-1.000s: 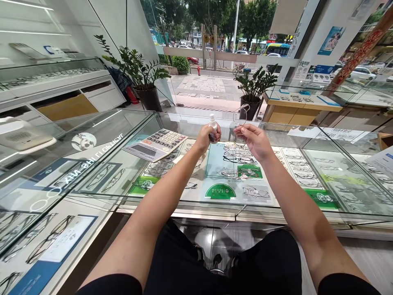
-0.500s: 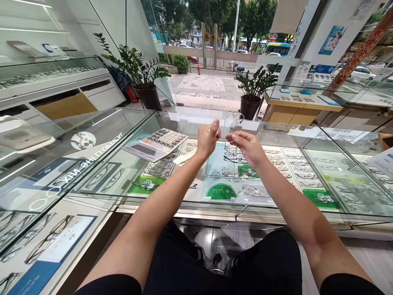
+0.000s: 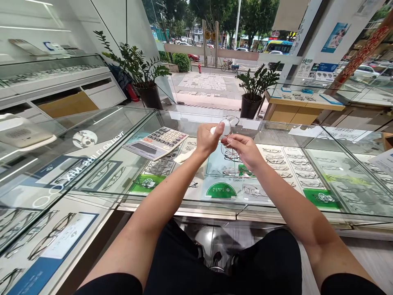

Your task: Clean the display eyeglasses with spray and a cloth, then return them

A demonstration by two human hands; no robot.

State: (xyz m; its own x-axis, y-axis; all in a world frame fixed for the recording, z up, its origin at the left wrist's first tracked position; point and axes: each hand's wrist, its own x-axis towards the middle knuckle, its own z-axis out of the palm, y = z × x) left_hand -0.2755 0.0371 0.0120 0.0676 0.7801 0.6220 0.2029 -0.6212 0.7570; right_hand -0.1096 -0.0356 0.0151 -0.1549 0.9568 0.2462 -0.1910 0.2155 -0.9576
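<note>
Above the glass counter, my right hand [image 3: 247,152] pinches a pair of thin-rimmed eyeglasses [image 3: 235,119] between thumb and fingers. The glasses are held on edge, one lens over the other. My left hand [image 3: 208,139] is closed on a white wiping cloth [image 3: 226,126], its thumb pressing the cloth against a lens. Parts of the frame are hidden behind the fingers and cloth. A calculator [image 3: 156,142] lies on the glass left of my left hand, with a small cream-coloured cloth or paper piece [image 3: 184,157] beside it.
Rows of spectacle frames [image 3: 302,164] lie inside the glass display counter [image 3: 190,203]. A white device [image 3: 23,133] stands at far left. Potted plants [image 3: 150,96] flank the window beyond, and another display counter [image 3: 303,100] is at back right.
My left hand has moved right to the glasses, and the white cloth now spreads over a lens. My right hand has shifted slightly left and down with the glasses.
</note>
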